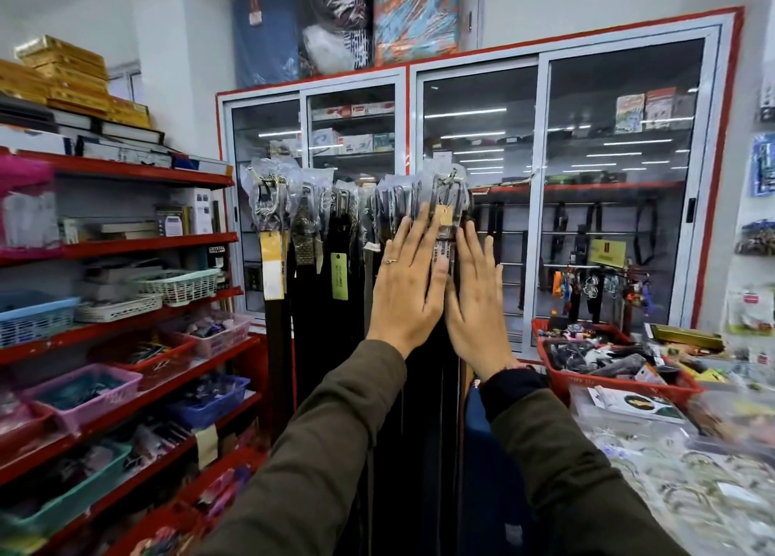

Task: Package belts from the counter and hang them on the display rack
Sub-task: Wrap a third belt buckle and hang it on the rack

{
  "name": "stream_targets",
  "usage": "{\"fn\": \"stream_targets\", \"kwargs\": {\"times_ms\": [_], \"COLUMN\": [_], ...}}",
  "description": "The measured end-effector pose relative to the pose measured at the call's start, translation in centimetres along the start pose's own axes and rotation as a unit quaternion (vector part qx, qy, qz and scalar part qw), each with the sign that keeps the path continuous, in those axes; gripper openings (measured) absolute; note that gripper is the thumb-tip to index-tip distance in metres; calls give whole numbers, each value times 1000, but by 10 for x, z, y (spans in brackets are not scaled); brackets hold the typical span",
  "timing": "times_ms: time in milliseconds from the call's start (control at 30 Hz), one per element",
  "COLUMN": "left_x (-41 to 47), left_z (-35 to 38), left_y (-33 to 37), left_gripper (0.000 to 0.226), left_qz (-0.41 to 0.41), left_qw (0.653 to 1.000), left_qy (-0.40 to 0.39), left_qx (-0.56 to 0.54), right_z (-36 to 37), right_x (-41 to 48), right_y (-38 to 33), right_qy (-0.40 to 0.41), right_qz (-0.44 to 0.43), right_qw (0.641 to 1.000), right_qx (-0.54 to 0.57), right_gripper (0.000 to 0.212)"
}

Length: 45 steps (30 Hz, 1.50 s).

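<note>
Several dark belts (331,237) in clear plastic sleeves hang in a row from the display rack, buckles at the top, straps running down to the floor. The rightmost packaged belt (446,203) carries a tan tag and hangs between my two hands. My left hand (404,287) lies flat against the belts just left of it, fingers spread and pointing up, a ring on one finger. My right hand (476,300) is flat beside it on the right, fingers apart. Neither hand grips anything. The rack's bar is hidden behind the plastic.
Red shelves (126,320) with coloured baskets of small goods run along the left. A glass-door cabinet (541,178) stands behind the belts. On the right, the counter (679,484) holds a red basket (612,381) of items and packets.
</note>
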State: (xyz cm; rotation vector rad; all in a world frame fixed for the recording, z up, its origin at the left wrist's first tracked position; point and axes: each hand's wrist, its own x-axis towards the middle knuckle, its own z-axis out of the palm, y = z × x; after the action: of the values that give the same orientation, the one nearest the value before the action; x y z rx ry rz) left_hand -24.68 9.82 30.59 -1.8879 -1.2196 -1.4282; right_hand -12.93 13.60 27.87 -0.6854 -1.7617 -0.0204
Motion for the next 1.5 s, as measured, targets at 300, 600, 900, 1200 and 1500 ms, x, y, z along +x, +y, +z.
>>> {"fn": "stream_targets", "kwargs": {"times_ms": [300, 600, 900, 1200, 1500], "left_x": [12, 1, -31, -47, -37], "left_z": [-3, -66, -161, -177, -157], "left_y": [-23, -25, -82, -119, -129], "left_gripper": [61, 54, 57, 61, 70], "left_qz": [-14, 56, -44, -47, -69], "left_qw": [990, 976, 968, 983, 980], "left_qy": [-73, -5, 94, -23, -101], "left_qx": [117, 210, 228, 178, 157], "right_z": [6, 25, 79, 129, 140], "right_x": [17, 9, 10, 4, 13], "right_y": [16, -28, -106, -131, -111], "right_qy": [-72, 65, 3, -82, -117], "right_qz": [-2, -31, -122, -159, -115], "right_qw": [994, 996, 992, 982, 975], "right_qx": [-84, -60, -20, -55, -151], "right_gripper": [65, 66, 63, 63, 65]}}
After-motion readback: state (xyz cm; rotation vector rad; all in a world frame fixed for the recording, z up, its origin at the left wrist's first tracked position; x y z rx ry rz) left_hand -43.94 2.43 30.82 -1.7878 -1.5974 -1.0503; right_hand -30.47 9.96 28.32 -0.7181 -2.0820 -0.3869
